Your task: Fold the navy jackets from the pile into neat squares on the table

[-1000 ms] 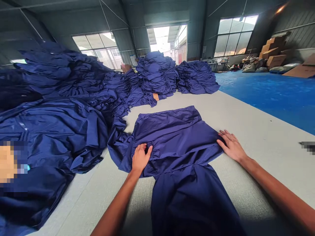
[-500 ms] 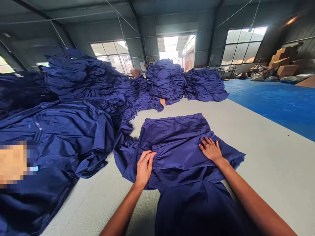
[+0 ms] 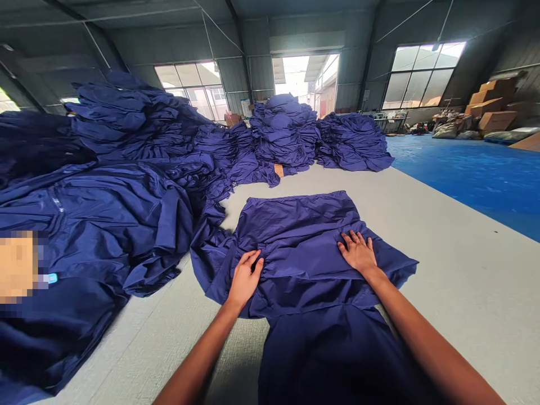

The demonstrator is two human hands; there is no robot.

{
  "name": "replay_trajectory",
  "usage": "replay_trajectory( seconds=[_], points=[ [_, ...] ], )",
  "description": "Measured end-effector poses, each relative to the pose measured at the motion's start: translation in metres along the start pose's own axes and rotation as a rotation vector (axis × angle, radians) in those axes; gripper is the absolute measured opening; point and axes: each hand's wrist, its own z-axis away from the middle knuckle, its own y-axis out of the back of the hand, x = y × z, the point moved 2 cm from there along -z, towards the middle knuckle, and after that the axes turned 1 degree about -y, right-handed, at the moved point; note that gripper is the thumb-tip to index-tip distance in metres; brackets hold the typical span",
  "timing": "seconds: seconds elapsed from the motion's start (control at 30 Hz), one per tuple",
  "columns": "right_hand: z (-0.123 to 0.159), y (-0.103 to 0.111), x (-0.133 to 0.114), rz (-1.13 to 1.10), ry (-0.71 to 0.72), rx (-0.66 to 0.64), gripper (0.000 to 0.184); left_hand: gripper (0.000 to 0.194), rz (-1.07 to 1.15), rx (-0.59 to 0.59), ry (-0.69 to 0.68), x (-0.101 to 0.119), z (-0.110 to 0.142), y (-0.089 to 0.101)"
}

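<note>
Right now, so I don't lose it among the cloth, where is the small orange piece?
In the head view, the small orange piece shows just above and right of centre, at the foot of the middle pile, beyond the handled garment.

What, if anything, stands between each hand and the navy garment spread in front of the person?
Nothing visible: the left hand touches the left side of the navy garment, and the right hand lies spread on its right side.

The navy garment (image 3: 312,256) runs past the bottom edge, and the right hand (image 3: 358,251) hides the cloth beneath it. A pixelated patch (image 3: 19,267) obscures what lies at the left edge, which also crops another garment (image 3: 113,219). The orange tag's (image 3: 279,170) surface is too small to read.
</note>
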Motion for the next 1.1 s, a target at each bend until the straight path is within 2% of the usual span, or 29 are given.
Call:
replay_trajectory(
  seconds=[0.27,0.47,0.73,0.87,1.1],
  points=[
    [0.0,0.003,-0.002,-0.019,0.003,0.033,0.059,0.045,0.045,-0.017,0.072,-0.01,-0.003,0.0],
    [0.0,0.003,-0.004,-0.006,0.004,0.057,0.058,0.042,-0.011,-0.024,0.054,-0.011,-0.004,0.0],
    [-0.007,0.014,-0.008,0.002,0.023,0.052,0.06,0.04,-0.038,-0.007,0.06,-0.011,-0.008,-0.001],
    [-0.009,0.006,-0.011,0.068,0.05,0.159,0.059,0.04,-0.062,0.011,0.04,-0.012,-0.001,-0.001],
    [-0.01,-0.009,-0.006,0.109,0.104,0.199,0.057,0.036,-0.178,0.03,0.032,-0.026,0.003,-0.001]
  ],
)
